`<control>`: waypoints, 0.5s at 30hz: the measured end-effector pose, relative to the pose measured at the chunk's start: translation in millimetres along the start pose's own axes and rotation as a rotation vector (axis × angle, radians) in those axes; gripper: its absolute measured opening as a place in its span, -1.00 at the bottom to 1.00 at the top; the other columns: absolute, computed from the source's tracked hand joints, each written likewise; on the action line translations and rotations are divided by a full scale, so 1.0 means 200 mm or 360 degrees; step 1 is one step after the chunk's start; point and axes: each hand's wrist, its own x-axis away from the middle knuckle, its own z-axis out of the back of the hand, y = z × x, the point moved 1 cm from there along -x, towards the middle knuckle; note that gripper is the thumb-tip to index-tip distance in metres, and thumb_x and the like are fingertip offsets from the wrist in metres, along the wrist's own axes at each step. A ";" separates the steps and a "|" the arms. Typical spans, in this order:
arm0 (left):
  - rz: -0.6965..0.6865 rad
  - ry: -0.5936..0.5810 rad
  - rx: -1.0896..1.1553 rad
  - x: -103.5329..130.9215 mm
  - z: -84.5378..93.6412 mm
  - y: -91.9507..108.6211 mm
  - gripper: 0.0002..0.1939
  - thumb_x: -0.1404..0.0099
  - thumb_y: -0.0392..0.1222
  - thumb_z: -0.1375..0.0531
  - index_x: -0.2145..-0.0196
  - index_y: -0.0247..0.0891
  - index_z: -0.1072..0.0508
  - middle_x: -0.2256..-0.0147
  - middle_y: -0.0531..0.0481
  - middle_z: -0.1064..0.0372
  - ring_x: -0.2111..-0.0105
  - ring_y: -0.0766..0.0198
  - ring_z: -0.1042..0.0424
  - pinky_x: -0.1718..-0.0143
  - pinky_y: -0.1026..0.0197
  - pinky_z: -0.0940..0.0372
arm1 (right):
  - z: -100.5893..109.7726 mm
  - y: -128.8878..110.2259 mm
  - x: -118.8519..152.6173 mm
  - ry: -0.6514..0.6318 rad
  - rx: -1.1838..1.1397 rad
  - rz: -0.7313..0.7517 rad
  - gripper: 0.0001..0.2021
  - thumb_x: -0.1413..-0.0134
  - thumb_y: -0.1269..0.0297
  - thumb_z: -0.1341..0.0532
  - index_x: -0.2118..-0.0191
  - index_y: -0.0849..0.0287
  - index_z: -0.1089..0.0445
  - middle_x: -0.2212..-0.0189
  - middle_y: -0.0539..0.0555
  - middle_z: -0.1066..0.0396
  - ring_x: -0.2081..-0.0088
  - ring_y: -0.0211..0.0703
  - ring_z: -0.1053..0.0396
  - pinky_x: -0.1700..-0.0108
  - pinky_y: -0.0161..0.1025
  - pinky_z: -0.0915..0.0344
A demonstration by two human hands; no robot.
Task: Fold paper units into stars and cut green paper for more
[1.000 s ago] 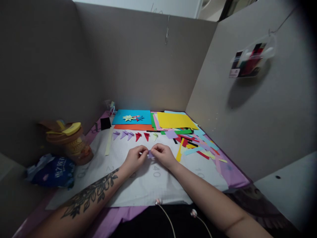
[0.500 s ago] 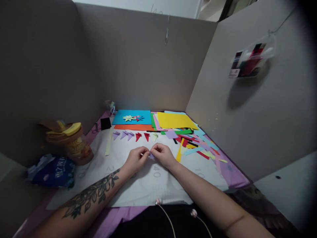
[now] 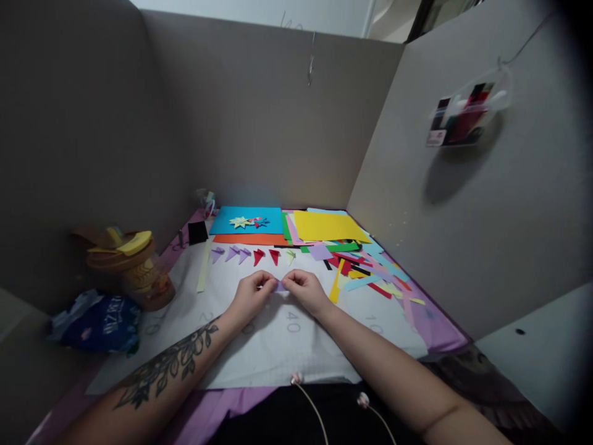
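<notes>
Between my two hands is a small piece of purple paper (image 3: 280, 286), pinched at both ends just above the white mat. My left hand (image 3: 254, 290) grips its left end between thumb and fingers. The right end is pinched by my right hand (image 3: 306, 289). Beyond my hands runs a row of small folded paper pieces: several purple ones (image 3: 238, 254), two red ones (image 3: 274, 256) and a pale green one (image 3: 290, 257). A flat purple paper square (image 3: 320, 251) lies behind my right hand.
Coloured paper strips (image 3: 365, 278) lie scattered at the right. Blue card (image 3: 222, 221) carrying folded stars (image 3: 240, 222) and yellow card (image 3: 328, 225) lie at the back. A brown tub (image 3: 146, 272) and a blue packet (image 3: 99, 321) stand at left. Grey panels (image 3: 269, 111) enclose the table.
My hands have moved slightly apart, the left one shifting a little left. More of the purple paper now shows between the fingertips.
</notes>
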 end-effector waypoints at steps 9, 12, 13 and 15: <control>0.0030 -0.0053 0.0003 0.00 -0.01 0.00 -0.81 -0.14 -0.13 -0.14 0.43 -0.31 -0.44 0.47 0.00 -0.41 0.47 0.32 -0.34 0.43 0.32 -0.21 | -0.01 -0.01 0.02 0.0151 0.0441 0.0305 -0.89 0.07 0.37 -0.18 0.55 0.19 -0.35 0.56 -0.03 -0.34 0.48 -0.27 -0.27 0.39 -0.34 -0.20; -0.0023 -0.0076 -0.0057 0.00 -0.01 0.02 -0.80 -0.15 -0.13 -0.12 0.45 -0.31 -0.44 0.47 0.01 -0.40 0.45 0.30 -0.33 0.41 0.32 -0.21 | -0.03 -0.01 0.03 0.0149 0.0639 0.0514 -0.89 0.06 0.42 -0.17 0.54 0.18 -0.35 0.55 -0.02 -0.33 0.45 -0.26 -0.27 0.35 -0.32 -0.19; -0.0048 -0.0078 -0.0079 0.00 -0.01 0.02 -0.80 -0.16 -0.13 -0.10 0.46 -0.30 -0.43 0.48 0.02 -0.39 0.46 0.31 -0.32 0.41 0.32 -0.20 | -0.03 -0.01 0.03 0.0138 0.0670 0.0555 -0.89 0.05 0.43 -0.16 0.54 0.18 -0.35 0.54 -0.01 -0.33 0.44 -0.25 -0.28 0.34 -0.32 -0.19; -0.0098 -0.0047 -0.0103 0.00 -0.01 0.02 -0.79 -0.19 -0.14 -0.07 0.48 -0.29 -0.41 0.50 0.04 -0.36 0.47 0.33 -0.29 0.42 0.32 -0.17 | -0.04 -0.02 0.03 0.0137 0.0693 0.0598 -0.89 0.05 0.43 -0.15 0.52 0.17 -0.35 0.54 -0.01 -0.33 0.44 -0.25 -0.28 0.33 -0.31 -0.20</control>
